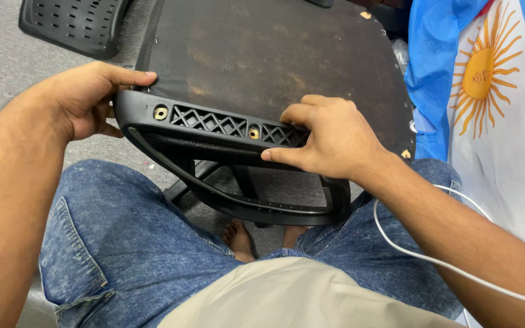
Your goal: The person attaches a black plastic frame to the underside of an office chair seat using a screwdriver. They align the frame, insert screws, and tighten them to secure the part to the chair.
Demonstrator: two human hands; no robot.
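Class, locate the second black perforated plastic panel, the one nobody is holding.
In the head view the black perforated panel lies on the grey floor at upper left, beyond the left hand and left of the chair seat.

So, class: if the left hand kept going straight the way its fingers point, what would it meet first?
The left hand points right along the black chair frame; its fingertips already touch the dark seat panel, so probably that.

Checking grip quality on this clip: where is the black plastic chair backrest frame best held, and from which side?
Probably by the black plastic chair backrest frame's thick ribbed crossbar, one hand at each end from the sides. The left hand wraps its rounded corner; the right hand's fingers sit on the lattice ribs, which offer purchase.
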